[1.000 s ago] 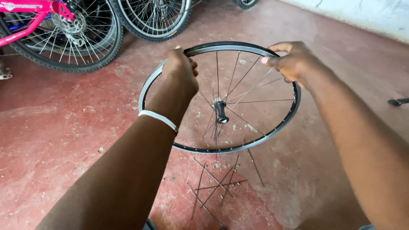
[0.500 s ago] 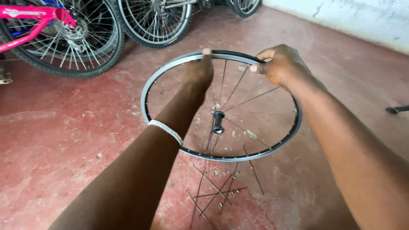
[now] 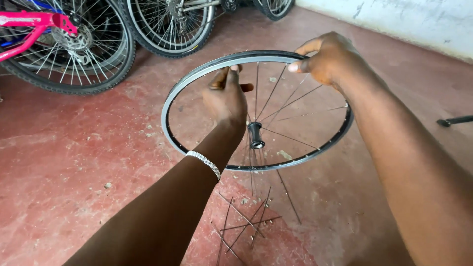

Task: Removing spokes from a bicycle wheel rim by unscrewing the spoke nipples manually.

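The bicycle rim (image 3: pixel 197 79) is held tilted above the red floor (image 3: pixel 74 162), loose spokes (image 3: pixel 246 221) lying beneath; the right hand (image 3: pixel 327 59) pinches its far edge, fingers pressed together; the left hand (image 3: pixel 226 96) reaches inside, fingers curled at a spoke; lacing seems underway; next likely calls for seating a spoke end.

I'm over a worn red concrete floor (image 3: pixel 74 162), patchy w/ pale scuffs and small grit. Top left a pink bike (image 3: pixel 34 22) w/ knobby tyre, next to it a 2nd bike wheel (image 3: pixel 170 29). Whitish stained wall (image 3: pixel 394 19) top right; dark bar (image 3: pixel 456 120) on floor at right edge.
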